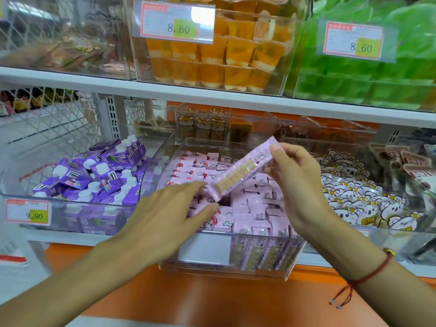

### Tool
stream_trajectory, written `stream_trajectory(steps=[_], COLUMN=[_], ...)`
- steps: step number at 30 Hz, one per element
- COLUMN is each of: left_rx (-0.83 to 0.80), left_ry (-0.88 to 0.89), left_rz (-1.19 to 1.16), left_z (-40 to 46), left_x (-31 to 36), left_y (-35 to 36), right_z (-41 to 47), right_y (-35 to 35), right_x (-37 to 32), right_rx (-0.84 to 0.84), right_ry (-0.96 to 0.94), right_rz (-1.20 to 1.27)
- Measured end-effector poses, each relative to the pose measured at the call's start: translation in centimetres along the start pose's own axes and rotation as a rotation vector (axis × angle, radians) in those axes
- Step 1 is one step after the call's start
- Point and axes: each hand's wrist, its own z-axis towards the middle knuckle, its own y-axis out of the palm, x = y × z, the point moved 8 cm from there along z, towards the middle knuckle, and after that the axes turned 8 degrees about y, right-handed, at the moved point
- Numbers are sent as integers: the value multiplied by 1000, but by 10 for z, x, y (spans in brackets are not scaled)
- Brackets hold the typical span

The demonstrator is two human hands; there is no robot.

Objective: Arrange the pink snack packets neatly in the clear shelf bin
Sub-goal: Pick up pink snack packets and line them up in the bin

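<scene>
Right hand [295,185] pinched one pink packet [245,169] tilted above the clear bin [259,267]; left hand [165,208], fingers straight, pressed the packed rows [247,208]. I judged placement underway. Next: slot it into the gap, aligned.

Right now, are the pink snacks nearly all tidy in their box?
Mostly. Many pink packets already stand in rows inside the clear bin. The right hand holds one long pink packet above them, while the left hand reaches into the rows. That packet is not yet slotted in.
</scene>
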Motion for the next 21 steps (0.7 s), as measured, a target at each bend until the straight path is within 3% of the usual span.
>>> stream_trajectory(steps=[4, 7, 9, 11, 13, 18, 21], left_rx=[250, 347, 364, 358, 340, 283, 252], left_ry=[43, 163, 110, -22, -121, -337, -354], left_rz=[-101, -143, -265, -469, -577, -817, -908], left_z=[0, -2, -3, -1, 2, 4, 6], left_x=[8, 19, 14, 3, -5, -18, -13], left_y=[-28, -38, -37, -32, -27, -15, -11], right_z=[-6, -8, -7, -5, -11, -49, -54], right_y=[1, 5, 4, -1, -1, 41, 53], right_x=[18, 24, 22, 16, -1, -21, -12], right_rx=[-37, -85, -104, -62, -34, -287, -291], right_ry=[159, 241, 236, 130, -100, -659, -769], right_rz=[52, 105, 10, -187, -393, -899, -1116])
